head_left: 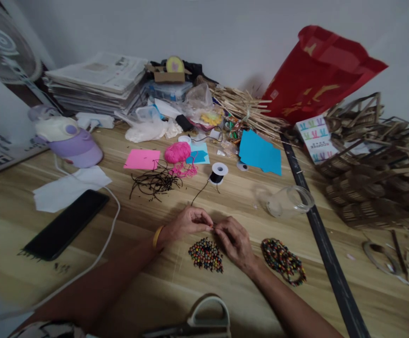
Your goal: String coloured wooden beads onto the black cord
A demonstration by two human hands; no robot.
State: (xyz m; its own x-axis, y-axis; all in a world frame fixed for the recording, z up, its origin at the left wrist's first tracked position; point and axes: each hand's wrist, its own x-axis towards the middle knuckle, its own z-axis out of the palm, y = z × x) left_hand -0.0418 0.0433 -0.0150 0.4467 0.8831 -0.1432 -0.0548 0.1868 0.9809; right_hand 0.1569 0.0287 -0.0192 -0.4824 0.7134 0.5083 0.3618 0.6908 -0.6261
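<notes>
Closest to you, at six o'clock on the wooden table [225, 197], lie the grey handles of a pair of scissors [204, 319], partly cut off by the bottom edge. Just above them sits a small heap of multicoloured beads [206, 254], between your two wrists. Your left hand [186, 222] has its fingertips drawn together, pinching something too small to make out, and your right hand [234, 239] meets it fingertip to fingertip, its fingers curled and pressed together over the same spot, the heel resting just beside the loose beads. A thin black cord [199, 192] runs from your pinch toward twelve o'clock, up to a white spool [219, 172]. At three o'clock from your right hand lies a pile of strung beads [283, 260], touching the table near your forearm. At nine o'clock, well apart, a black phone [66, 224] lies flat with a white cable [111, 230] curving beside it. Farther out at one o'clock a clear glass jar [289, 202] lies on its side beside a long dark strip [317, 225]. At eleven o'clock are cut black cord pieces [155, 180], a pink yarn ball [178, 152] and pink paper [142, 159]; blue paper [259, 152] sits at one o'clock. Farthest back stand stacked newspapers [98, 82], a red bag [317, 70] and woven baskets [376, 169].
</notes>
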